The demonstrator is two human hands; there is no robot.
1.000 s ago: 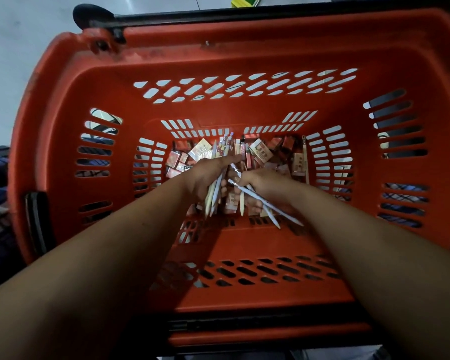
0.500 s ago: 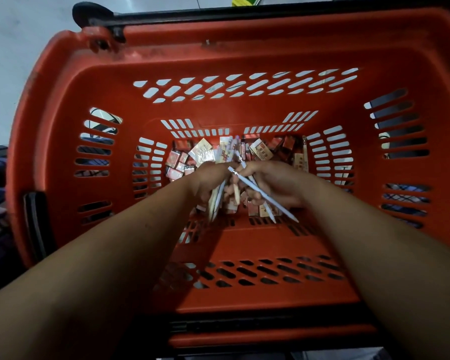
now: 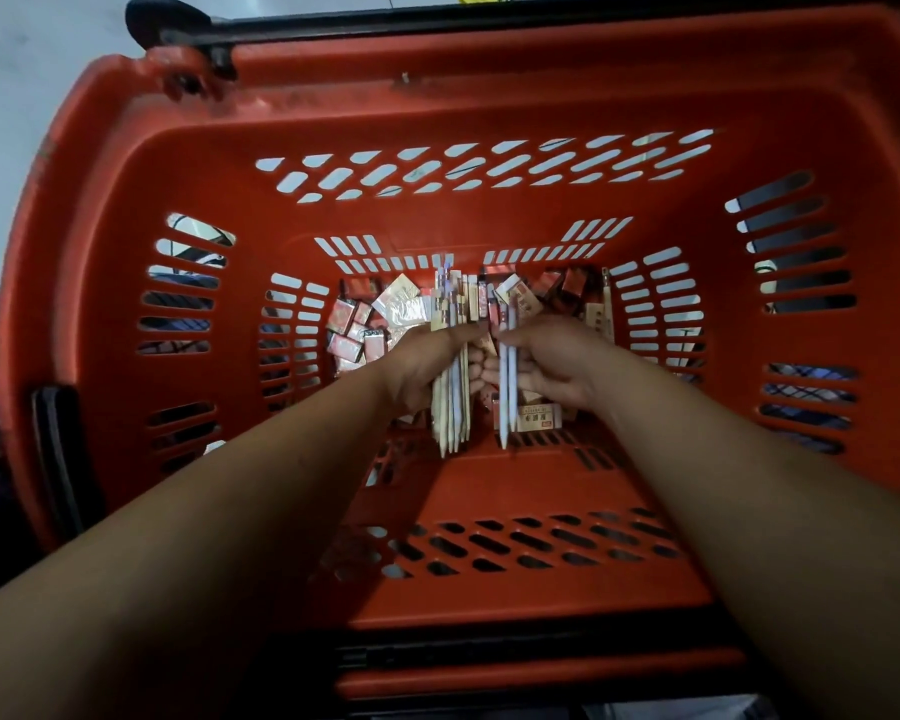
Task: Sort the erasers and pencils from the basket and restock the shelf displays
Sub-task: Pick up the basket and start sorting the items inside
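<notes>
The red plastic basket [image 3: 489, 96], its walls slotted, held everything at its far end. A bundle of pencils [image 3: 450, 387], cream and pale, stood gripped in the left hand [image 3: 422, 366], tips pointing toward the near wall. Just beside it, two white pencils [image 3: 507, 376] lay parallel in the right hand [image 3: 557, 361], pointing the same way. Small wrapped erasers [image 3: 354, 335], red and silvery, were heaped on the basket floor around and beneath both hands. One boxed eraser [image 3: 539, 415] lay flat under the right hand.

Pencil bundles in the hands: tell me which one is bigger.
The cream-and-white wooden pencil bundle gripped by the left hand: several pencils, while the right hand pinches only two white pencils.
</notes>
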